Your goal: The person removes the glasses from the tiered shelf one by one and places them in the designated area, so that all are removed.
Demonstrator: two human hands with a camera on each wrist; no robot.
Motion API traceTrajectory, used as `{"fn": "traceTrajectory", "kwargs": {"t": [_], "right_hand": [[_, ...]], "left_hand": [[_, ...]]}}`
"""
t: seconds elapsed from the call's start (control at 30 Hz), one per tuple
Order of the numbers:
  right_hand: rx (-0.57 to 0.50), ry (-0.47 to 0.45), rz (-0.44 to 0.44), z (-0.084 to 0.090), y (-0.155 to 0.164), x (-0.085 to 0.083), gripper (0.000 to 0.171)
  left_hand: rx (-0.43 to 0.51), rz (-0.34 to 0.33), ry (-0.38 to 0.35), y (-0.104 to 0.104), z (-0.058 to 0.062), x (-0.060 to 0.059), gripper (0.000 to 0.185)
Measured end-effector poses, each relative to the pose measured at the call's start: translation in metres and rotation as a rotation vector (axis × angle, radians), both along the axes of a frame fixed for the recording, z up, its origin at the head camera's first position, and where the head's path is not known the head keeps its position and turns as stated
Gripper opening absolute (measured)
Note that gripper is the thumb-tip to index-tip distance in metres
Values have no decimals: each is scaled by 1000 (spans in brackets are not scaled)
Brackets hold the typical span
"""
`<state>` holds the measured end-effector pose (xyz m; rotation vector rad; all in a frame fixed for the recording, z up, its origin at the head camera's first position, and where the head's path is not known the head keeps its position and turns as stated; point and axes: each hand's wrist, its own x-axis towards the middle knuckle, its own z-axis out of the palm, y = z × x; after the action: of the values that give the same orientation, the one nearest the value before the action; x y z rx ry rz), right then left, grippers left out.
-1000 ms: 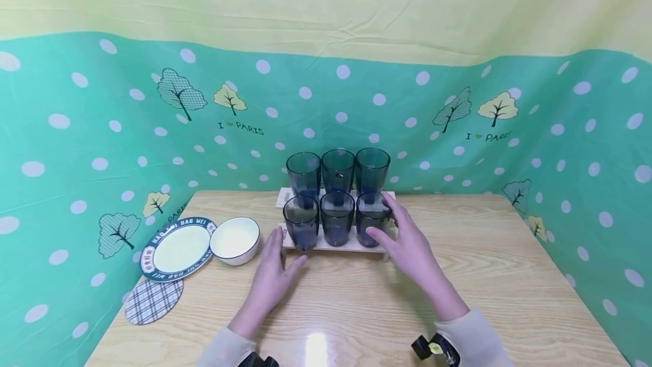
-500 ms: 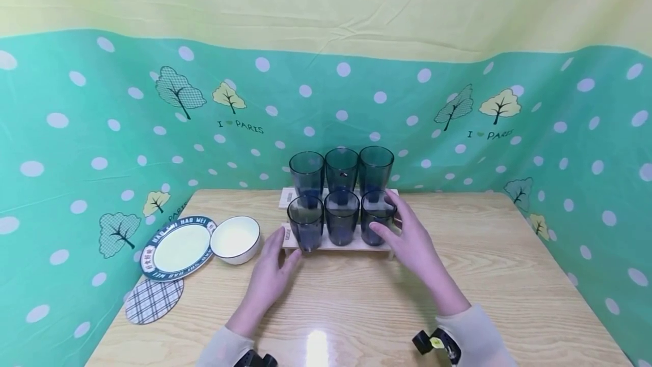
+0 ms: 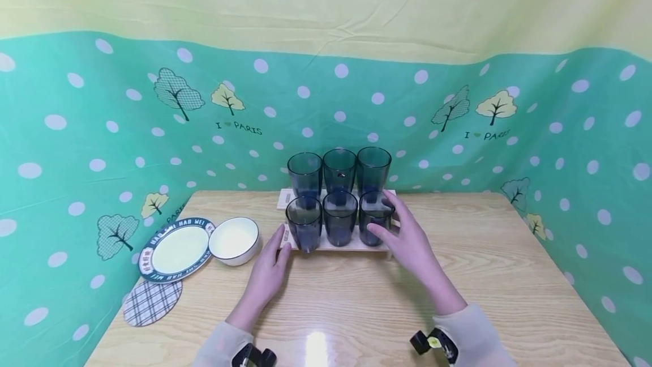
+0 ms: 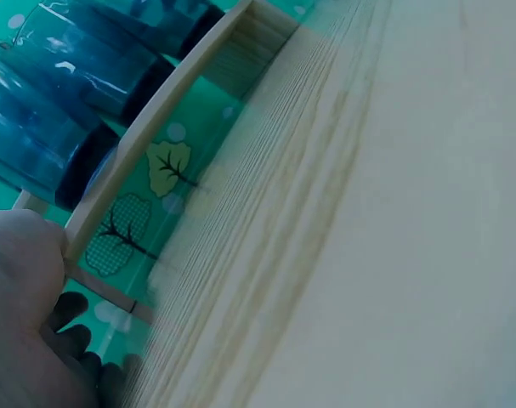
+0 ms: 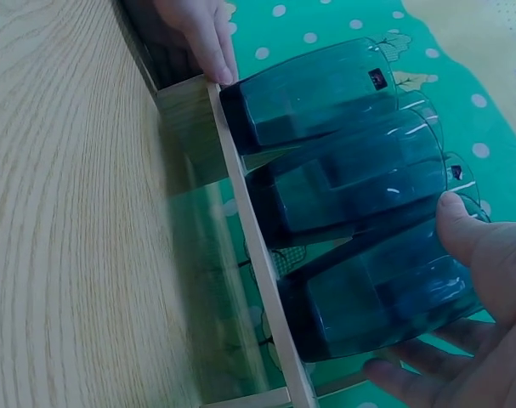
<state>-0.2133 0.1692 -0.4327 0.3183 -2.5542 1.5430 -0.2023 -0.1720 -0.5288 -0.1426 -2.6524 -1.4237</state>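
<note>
A low wooden two-step rack (image 3: 331,247) bears two rows of dark blue-tinted drinking glasses, three to a row. The front row has a left glass (image 3: 304,222), a middle glass (image 3: 339,217) and a right glass (image 3: 376,205). My left hand (image 3: 266,273) rests at the rack's left end, thumb by the front corner, fingers along the side; no glass is in it. My right hand (image 3: 411,245) holds the right front glass around its outer side. In the right wrist view its thumb (image 5: 463,225) lies on the glass near the rim, with fingers (image 5: 428,365) beyond the glass.
Left of the rack stands a white bowl (image 3: 234,239), beside a blue-rimmed plate (image 3: 150,256). A plaid round coaster (image 3: 153,302) lies partly under the plate. A patterned curtain (image 3: 458,157) hangs behind the wooden table (image 3: 509,276).
The rack with its glasses has shifted slightly to the right. My left thumb has drawn in from before the left front glass toward the rack's corner. My right hand keeps its place at the glass.
</note>
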Motion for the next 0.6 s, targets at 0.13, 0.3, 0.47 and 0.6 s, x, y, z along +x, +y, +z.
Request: {"fn": "traceTrajectory", "kwargs": {"t": [0.13, 0.3, 0.47, 0.6], "right_hand": [[-24, -21, -9, 0, 0, -1, 89], [-61, -16, -6, -1, 2, -2, 88], [-71, 9, -16, -3, 2, -3, 87], [-67, 12, -35, -4, 2, -4, 86]], "left_hand": [[9, 0, -10, -1, 0, -2, 62], [1, 8, -16, -1, -1, -2, 64], [-1, 15, -10, 0, -2, -2, 64], [9, 17, -6, 0, -2, -1, 64]]}}
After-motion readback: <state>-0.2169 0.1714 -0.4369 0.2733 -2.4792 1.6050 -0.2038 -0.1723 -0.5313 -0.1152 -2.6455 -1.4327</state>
